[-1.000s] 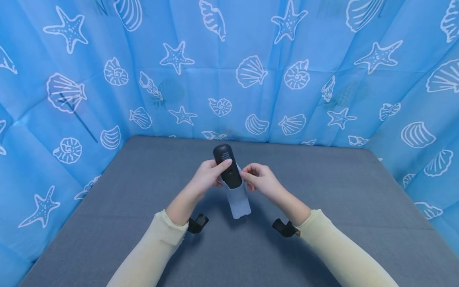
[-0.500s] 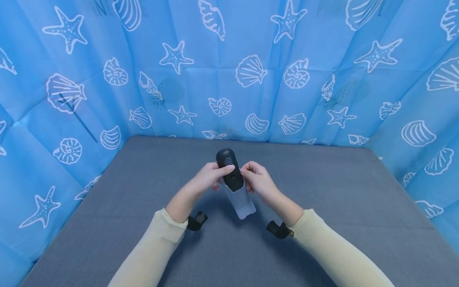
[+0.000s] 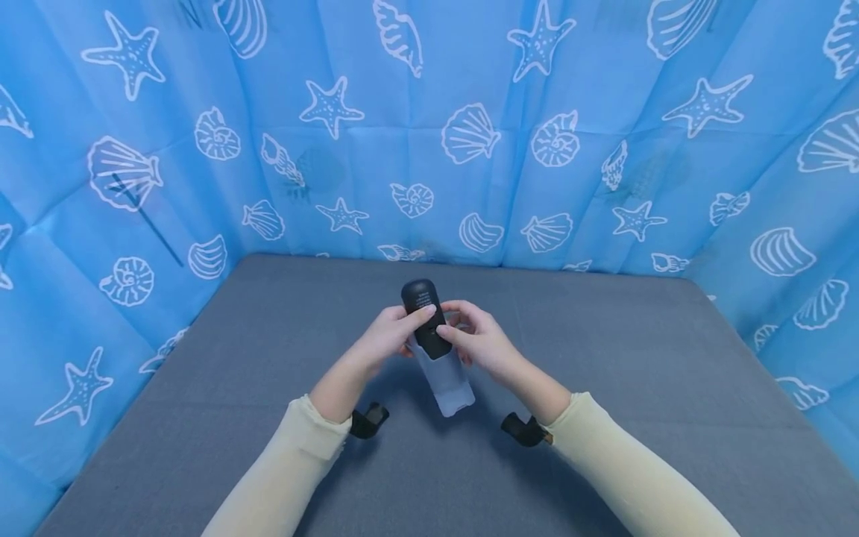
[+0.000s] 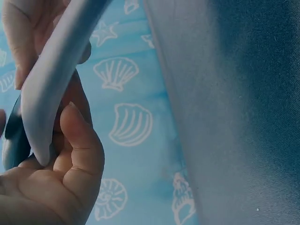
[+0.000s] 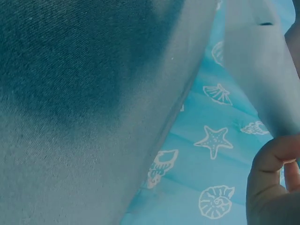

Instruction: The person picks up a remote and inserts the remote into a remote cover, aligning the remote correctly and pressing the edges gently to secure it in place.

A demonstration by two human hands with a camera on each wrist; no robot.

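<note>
A black remote control (image 3: 417, 294), its printed back turned up, sits partly inside a pale grey-blue sleeve-like cover (image 3: 451, 384). Its upper half sticks out of the cover's opening. My left hand (image 3: 385, 339) grips both from the left, the thumb lying across the remote's back. From the right, my right hand (image 3: 485, 341) pinches the remote and the cover's edge, thumb on top. In the left wrist view the curved cover (image 4: 49, 84) is seen edge-on, with the remote's dark end (image 4: 18, 145) beside it. The right wrist view shows the cover's smooth outer face (image 5: 262, 65).
A grey cloth-covered table (image 3: 268, 477) lies beneath the hands. Blue curtains (image 3: 376, 156) with white shells and starfish enclose its back and sides. Black wrist mounts (image 3: 369, 419) stick out below the cuffs.
The right hand has shifted from the cover's right edge, bringing its thumb over onto the remote's back. Over the last second the remote's top has moved slightly toward me. The left hand keeps its grip.
</note>
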